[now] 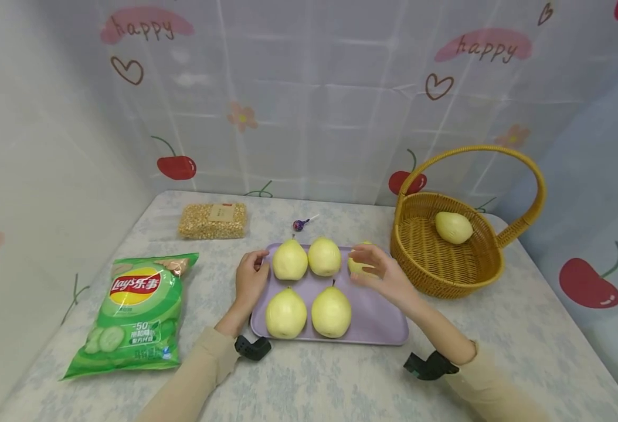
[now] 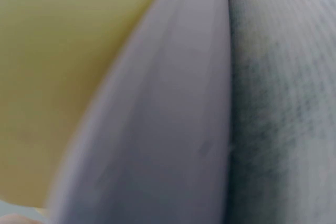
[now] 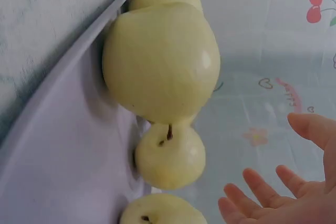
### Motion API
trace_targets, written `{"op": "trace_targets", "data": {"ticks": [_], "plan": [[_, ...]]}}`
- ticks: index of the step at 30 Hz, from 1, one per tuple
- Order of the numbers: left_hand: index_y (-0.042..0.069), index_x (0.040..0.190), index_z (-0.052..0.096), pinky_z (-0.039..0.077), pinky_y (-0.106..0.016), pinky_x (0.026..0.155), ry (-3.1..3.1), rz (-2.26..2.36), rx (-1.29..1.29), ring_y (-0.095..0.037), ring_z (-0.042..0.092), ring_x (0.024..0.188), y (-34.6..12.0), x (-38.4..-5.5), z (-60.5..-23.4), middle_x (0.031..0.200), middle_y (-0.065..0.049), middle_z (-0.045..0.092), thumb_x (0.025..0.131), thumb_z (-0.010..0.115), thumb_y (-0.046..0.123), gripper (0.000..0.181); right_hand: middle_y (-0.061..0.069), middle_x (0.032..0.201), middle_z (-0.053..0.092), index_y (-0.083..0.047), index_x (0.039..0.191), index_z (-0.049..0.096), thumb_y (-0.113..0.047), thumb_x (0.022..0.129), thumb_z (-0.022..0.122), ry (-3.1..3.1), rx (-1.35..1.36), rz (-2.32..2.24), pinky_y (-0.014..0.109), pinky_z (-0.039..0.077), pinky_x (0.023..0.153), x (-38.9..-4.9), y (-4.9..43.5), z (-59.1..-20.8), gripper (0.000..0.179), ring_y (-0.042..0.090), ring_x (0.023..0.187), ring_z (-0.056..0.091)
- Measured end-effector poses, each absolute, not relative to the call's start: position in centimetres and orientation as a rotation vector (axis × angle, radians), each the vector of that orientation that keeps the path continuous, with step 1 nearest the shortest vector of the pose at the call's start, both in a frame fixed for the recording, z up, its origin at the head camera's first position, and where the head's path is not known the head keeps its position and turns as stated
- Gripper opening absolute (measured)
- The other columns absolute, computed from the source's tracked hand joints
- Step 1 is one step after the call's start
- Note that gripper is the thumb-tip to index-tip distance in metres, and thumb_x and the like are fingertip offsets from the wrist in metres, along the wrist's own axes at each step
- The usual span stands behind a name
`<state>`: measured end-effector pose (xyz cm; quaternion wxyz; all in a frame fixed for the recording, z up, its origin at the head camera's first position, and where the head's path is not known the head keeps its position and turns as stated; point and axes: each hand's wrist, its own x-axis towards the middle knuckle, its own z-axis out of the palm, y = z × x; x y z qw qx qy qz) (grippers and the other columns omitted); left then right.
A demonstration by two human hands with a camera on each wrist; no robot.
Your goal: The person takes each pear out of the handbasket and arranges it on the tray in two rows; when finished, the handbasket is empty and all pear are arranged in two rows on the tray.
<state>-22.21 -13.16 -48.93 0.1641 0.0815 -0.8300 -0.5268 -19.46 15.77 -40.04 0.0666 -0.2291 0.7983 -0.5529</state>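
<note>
My left hand rests at the left rim of a purple tray, its fingers loosely bent at the far left corner. Two pale yellow pears stand in the tray's near row, a left pear and a right pear. Behind them sit a left pear and a middle pear. Over another pear at the back right hovers my right hand, partly covering it. In the right wrist view the fingers of that hand are spread, with nothing between them.
To the right stands a wicker basket with a tall handle and one pear inside. A green chip bag lies at the left. Behind the tray are a bag of yellow kernels and a wrapped lollipop.
</note>
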Motion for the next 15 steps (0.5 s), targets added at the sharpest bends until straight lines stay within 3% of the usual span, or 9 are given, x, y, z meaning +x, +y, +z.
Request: {"op": "trace_targets", "data": {"ticks": [3,6,9,12,15], "plan": [[0.002,0.112,0.067,0.049,-0.037,0.085,-2.358,-1.509,0.246,-0.028,0.059,0.096,-13.1,-22.1,-48.9,0.112,-0.016,0.062,0.086,0.053,0.006,0.029,0.023,0.135,0.050,-0.004,0.138,0.041,-0.009,0.090,0.061,2.447,-0.670,-1.690,0.050,0.039,0.106,-20.4,16.7,-38.8,0.051,0.033,0.126,0.048],[0.003,0.112,0.067,0.049,-0.037,0.084,-2.363,-1.504,0.246,-0.028,0.059,0.096,-13.1,-22.1,-48.8,0.112,-0.015,0.062,0.086,0.053,0.006,0.030,0.018,0.132,0.053,-0.004,0.136,0.042,-0.010,0.092,0.059,2.487,-0.667,-1.739,0.030,0.044,0.102,-21.5,18.0,-37.3,0.048,0.018,0.120,0.053],[0.003,0.112,0.067,0.048,-0.036,0.084,-2.366,-1.499,0.242,-0.027,0.059,0.096,-13.1,-22.2,-48.8,0.112,-0.015,0.062,0.086,0.053,0.007,0.030,0.005,0.126,0.057,-0.008,0.135,0.044,-0.012,0.093,0.058,2.513,-0.657,-1.805,0.014,0.044,0.094,-22.6,19.4,-35.8,0.044,0.006,0.114,0.055],[0.002,0.112,0.067,0.048,-0.036,0.084,-2.367,-1.497,0.240,-0.027,0.059,0.096,-13.1,-22.2,-48.9,0.112,-0.016,0.062,0.085,0.053,0.006,0.030,-0.006,0.118,0.059,-0.013,0.132,0.046,-0.015,0.094,0.057,2.493,-0.630,-1.899,0.010,0.043,0.091,-23.7,20.8,-34.6,0.040,0.004,0.111,0.056],[0.002,0.112,0.067,0.048,-0.036,0.084,-2.369,-1.497,0.239,-0.027,0.059,0.096,-13.2,-22.2,-49.0,0.112,-0.015,0.062,0.085,0.053,0.006,0.030,-0.010,0.113,0.061,-0.015,0.130,0.048,-0.017,0.094,0.058,2.437,-0.588,-2.021,0.011,0.044,0.089,-24.9,22.1,-34.0,0.037,0.005,0.110,0.057]]}}
